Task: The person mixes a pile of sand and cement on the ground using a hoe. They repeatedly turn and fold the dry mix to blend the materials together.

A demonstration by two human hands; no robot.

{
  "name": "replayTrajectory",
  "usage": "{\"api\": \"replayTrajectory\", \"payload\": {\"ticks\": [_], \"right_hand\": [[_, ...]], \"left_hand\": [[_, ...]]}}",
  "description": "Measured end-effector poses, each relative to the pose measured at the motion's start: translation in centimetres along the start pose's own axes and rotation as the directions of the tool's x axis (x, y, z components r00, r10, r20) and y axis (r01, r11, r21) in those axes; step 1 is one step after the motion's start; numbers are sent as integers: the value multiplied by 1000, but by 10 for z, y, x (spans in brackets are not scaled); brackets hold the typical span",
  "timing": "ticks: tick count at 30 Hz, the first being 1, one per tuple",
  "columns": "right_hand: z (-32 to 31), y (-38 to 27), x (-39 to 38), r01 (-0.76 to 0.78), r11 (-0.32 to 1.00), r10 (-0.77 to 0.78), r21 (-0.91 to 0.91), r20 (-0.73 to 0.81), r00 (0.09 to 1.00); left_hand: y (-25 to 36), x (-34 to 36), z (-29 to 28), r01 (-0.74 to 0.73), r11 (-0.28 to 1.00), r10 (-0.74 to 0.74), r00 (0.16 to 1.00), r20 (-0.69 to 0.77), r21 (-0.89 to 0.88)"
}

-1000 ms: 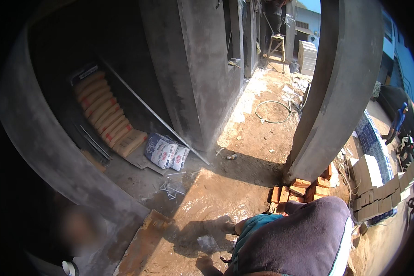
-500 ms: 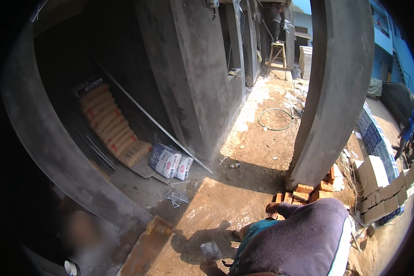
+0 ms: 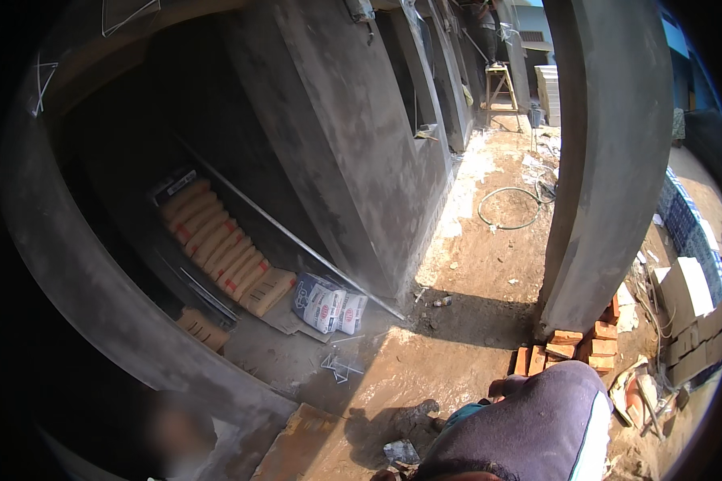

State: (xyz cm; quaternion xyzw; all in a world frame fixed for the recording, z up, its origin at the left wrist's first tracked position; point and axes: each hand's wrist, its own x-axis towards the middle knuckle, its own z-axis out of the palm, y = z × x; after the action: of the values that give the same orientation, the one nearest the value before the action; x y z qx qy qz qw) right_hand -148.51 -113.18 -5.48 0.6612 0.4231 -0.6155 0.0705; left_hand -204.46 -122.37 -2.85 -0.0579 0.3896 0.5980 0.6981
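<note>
Neither my left hand nor my right hand can be made out. Close in front, a person in a purplish-grey top (image 3: 513,417) bends low, seen mostly from above, with teal cloth (image 3: 464,413) at the left side. A bit of skin (image 3: 383,475) shows at the lower edge; whose it is, I cannot tell. Beside it on the damp ground lies a crumpled clear plastic piece (image 3: 401,453). Orange bricks (image 3: 565,337) are heaped just beyond the bent person, at the foot of a grey pillar (image 3: 618,176).
Stacked brown sacks (image 3: 225,244) and white-and-blue bags (image 3: 329,303) lie left, near a leaning pole (image 3: 293,232). Bent thin rods (image 3: 341,369) lie closer. Ahead are a hose loop (image 3: 509,208) and a person on a wooden stand (image 3: 501,88). Pale blocks (image 3: 686,297) stand right.
My view has swung left, so the surroundings sit further right and lower. The bent person shows less above the lower edge, and the skin there is mostly out of view.
</note>
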Motion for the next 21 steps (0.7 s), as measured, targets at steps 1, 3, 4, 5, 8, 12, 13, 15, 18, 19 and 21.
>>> {"api": "replayTrajectory", "payload": {"ticks": [1,3,4,5,8,12,13,15,18,19,21], "right_hand": [[1,-4,2,1,1000,-1,28,-6,1000],[-3,-18,4,5,995,-2,99,-27,1000],[-5,-29,6,17,990,-11,142,-40,999],[-8,-42,8,43,985,-34,165,-60,998],[3,-72,12,121,985,-119,122,-26,993],[-58,18,64,48,988,-39,147,-62,997],[-62,29,76,297,907,-281,-300,97,955],[-72,42,88,626,81,-470,-776,524,710],[-41,50,94,607,-49,-409,-793,571,712],[-30,45,92,531,209,-362,-821,439,822],[-25,37,79,402,395,-286,-826,305,908]], "left_hand": [[3,0,-2,0,1000,0,1000,8,-3],[7,2,-5,14,1000,-14,1000,18,-27],[11,1,-9,20,999,-19,1000,20,-46],[18,2,-13,18,998,-16,999,28,-58],[46,-25,-39,-3,997,6,1000,29,-74],[7,-3,-12,140,976,-92,959,267,-167],[1,-5,-8,99,985,-75,983,167,-144],[-13,-8,-3,48,990,-40,998,57,-135],[-19,-12,4,-11,995,7,999,-41,-98],[-18,-13,9,-22,995,15,998,-66,-94],[-21,-12,9,-44,996,36,995,-90,-79]]}}
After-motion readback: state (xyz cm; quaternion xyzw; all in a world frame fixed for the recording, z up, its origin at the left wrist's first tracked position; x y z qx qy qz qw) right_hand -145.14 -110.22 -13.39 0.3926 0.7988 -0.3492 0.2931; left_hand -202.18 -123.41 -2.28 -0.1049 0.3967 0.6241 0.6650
